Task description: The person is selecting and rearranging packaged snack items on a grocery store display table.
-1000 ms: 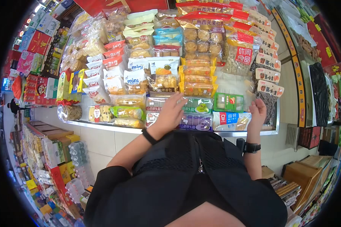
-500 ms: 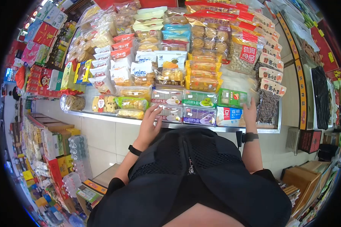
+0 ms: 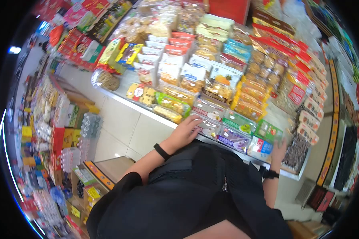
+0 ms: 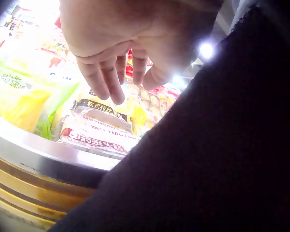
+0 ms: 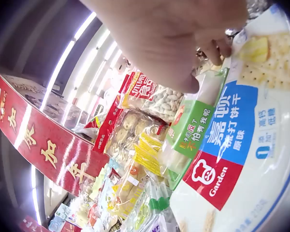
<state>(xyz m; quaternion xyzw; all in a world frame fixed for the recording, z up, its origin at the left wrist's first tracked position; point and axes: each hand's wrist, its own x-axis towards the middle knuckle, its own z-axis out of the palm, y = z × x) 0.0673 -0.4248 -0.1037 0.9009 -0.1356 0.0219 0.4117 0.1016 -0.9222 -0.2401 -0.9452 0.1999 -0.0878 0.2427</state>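
My left hand (image 3: 182, 136) reaches over the counter's front edge with loosely bent fingers at a clear pack of yam cakes (image 3: 210, 128). In the left wrist view the fingers hang spread above the yam cake pack (image 4: 94, 137), with nothing between them. At the front right, my right hand (image 3: 279, 151) is blurred beside a blue-and-white bag of Garden crackers (image 3: 260, 148) and a green-labelled box (image 3: 268, 130). The right wrist view has the thumb close to the green-labelled box (image 5: 191, 126), the cracker bag (image 5: 246, 116) near the camera and the other fingertips partly hidden.
A purple-labelled pack (image 3: 233, 138) and a green-labelled yam cake pack (image 3: 237, 122) sit between the hands. Yellow-wrapped cakes (image 3: 250, 99) and mini bread bags (image 3: 194, 73) stand behind. A metal rim (image 3: 139, 107) borders the counter. Stocked shelves (image 3: 48, 139) stand left across the tiled floor.
The head view has turned, so the counter now slants down to the right. My left hand has moved back from the packs to the front row; my right hand has lowered beside the cracker bag.
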